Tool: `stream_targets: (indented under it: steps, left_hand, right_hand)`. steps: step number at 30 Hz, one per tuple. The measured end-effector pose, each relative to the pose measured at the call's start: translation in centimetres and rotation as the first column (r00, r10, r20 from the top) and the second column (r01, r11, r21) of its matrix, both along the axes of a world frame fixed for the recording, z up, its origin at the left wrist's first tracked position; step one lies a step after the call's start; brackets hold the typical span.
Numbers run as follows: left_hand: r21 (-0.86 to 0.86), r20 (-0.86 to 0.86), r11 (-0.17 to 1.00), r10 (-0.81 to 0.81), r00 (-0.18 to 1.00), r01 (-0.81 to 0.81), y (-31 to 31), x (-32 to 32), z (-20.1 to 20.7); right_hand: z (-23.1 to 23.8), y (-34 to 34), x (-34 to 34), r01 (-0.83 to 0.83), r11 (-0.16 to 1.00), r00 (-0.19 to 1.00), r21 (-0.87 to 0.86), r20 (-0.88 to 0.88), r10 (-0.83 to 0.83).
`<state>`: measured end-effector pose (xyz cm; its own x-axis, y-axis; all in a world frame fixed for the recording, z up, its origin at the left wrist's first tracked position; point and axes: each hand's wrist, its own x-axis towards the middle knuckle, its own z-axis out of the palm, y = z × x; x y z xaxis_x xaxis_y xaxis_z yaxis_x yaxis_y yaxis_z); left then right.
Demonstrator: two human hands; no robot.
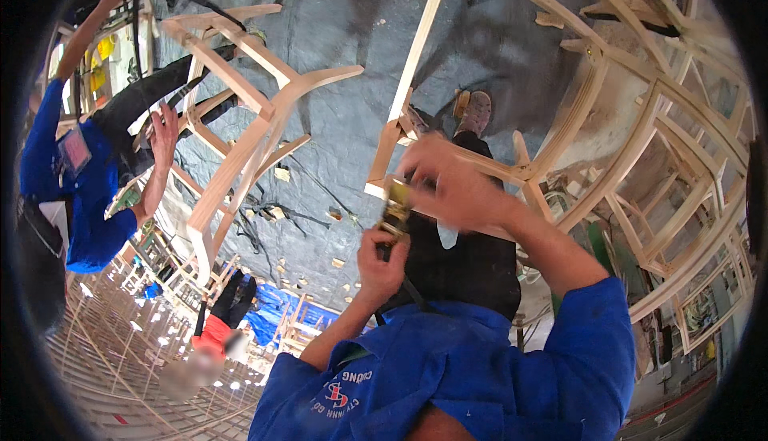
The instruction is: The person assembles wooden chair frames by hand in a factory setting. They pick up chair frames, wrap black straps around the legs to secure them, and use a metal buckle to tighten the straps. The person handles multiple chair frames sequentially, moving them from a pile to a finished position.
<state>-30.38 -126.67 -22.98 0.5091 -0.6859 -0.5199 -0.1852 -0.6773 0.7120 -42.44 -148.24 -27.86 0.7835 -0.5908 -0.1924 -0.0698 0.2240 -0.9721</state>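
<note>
My left hand [382, 263] is closed around the lower end of a small yellow-and-black item [395, 210], held upright in front of my body; its exact kind is not clear. My right hand [452, 181] is smeared by motion, with its fingers bent near the top of that item. I cannot make out whether it grips anything. Just beyond both hands is the corner of a bare wooden frame [386, 155], from which a long pale bar [422, 39] runs away from me. My shoes [474, 110] show behind the frame.
Pale wooden chair frames stand at the left [234, 161] and right [614, 165]. A co-worker in a blue shirt [100, 189] handles black straps at the left. Another person in an orange top [212, 339] is farther off. Wood scraps [282, 174] litter the dark floor sheet [320, 33].
</note>
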Motion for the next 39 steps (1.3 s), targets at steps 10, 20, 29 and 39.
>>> stream_targets:
  steps: [10,20,29,39]
  left_hand:
    - [-0.16,-0.359,0.93,0.257,0.897,-0.33,-0.9,-0.9,-1.1]
    - [-0.322,-0.322,0.921,0.113,0.94,-0.221,-1.1,0.1,4.8]
    - [-0.349,-0.339,0.91,0.1,0.935,-0.223,4.2,1.7,14.4]
    - [-0.517,-0.383,0.831,-0.011,0.924,-0.204,9.4,2.1,15.5]
  right_hand:
    - [-3.4,11.3,0.2,-0.145,0.949,0.951,-0.28,-0.305,0.055]
    - [-11.3,5.0,-15.3,-0.203,0.974,0.617,-0.103,-0.786,0.046]
    - [7.1,5.4,-3.2,-0.12,0.986,0.982,-0.116,-0.161,0.1]
    - [10.4,1.5,-20.3,0.806,0.32,0.468,0.498,-0.207,-0.859]
